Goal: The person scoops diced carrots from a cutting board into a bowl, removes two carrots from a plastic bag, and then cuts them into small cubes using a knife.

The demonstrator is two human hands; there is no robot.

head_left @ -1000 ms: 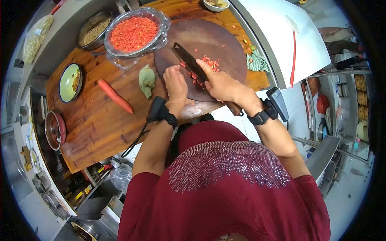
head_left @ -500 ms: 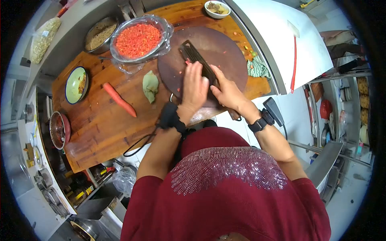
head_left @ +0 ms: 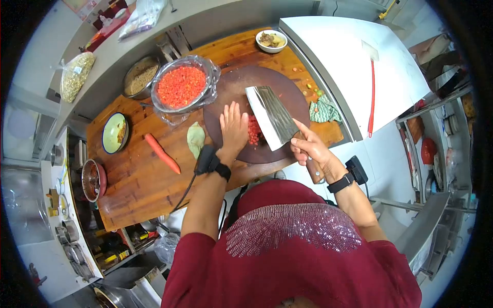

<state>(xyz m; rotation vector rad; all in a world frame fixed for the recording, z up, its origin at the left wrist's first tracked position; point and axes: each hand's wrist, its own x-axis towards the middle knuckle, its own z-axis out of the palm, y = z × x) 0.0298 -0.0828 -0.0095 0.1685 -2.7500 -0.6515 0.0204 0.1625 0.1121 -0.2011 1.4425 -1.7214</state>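
Observation:
My right hand (head_left: 311,149) grips the wooden handle of a cleaver (head_left: 275,117), its broad blade tilted with the flat face showing. Beneath it lies the round brown chopping board (head_left: 233,82). A small heap of diced red-orange pieces (head_left: 253,130), likely carrot, shows between the blade and my left hand (head_left: 234,128). That hand is open, fingers stretched out, beside the heap at the board's left part. Part of the heap is hidden by the blade. A plastic-lined bowl (head_left: 209,91) full of similar diced pieces (head_left: 181,86) stands at the board's upper left.
On the wooden table (head_left: 136,185) lie a whole carrot (head_left: 162,153) and a pale green crumpled item (head_left: 195,139). A green bowl (head_left: 109,139), a red bowl (head_left: 102,179) and a metal pot (head_left: 134,92) stand left. A white bowl (head_left: 259,43) and striped cloth (head_left: 324,109) lie right.
The cleaver has turned from edge-down to tilted, showing its broad face. My left hand has left the blade and moved left with fingers spread. The diced heap has come into view.

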